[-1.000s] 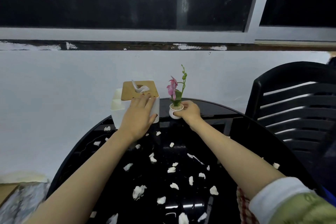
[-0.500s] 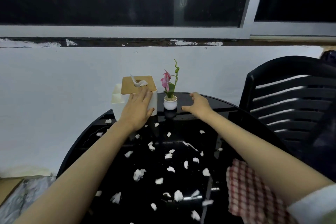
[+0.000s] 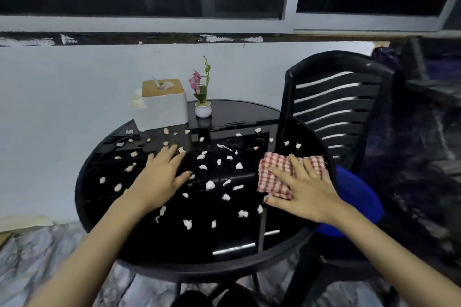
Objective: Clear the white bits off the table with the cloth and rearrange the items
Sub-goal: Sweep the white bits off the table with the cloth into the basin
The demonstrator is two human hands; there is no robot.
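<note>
Several white bits point(image 3: 210, 184) lie scattered over the round black glass table point(image 3: 174, 244). A red-and-white checked cloth point(image 3: 274, 174) lies at the table's right side, and my right hand point(image 3: 303, 189) rests flat on it with fingers spread. My left hand point(image 3: 162, 177) lies palm down on the glass among the bits, fingers apart, holding nothing. At the far edge stand a white tissue box with a wooden lid point(image 3: 162, 104) and, to its right, a small white pot with a pink flower point(image 3: 202, 97).
A black plastic chair point(image 3: 336, 109) stands close against the table's right side. A blue round tub point(image 3: 359, 204) sits low under the right edge. A pale wall point(image 3: 62, 82) runs behind the table, with dark windows above.
Both hands drew back from the far edge. My left hand left the tissue box and lies on the glass. My right hand moved from beside the flower pot onto the cloth.
</note>
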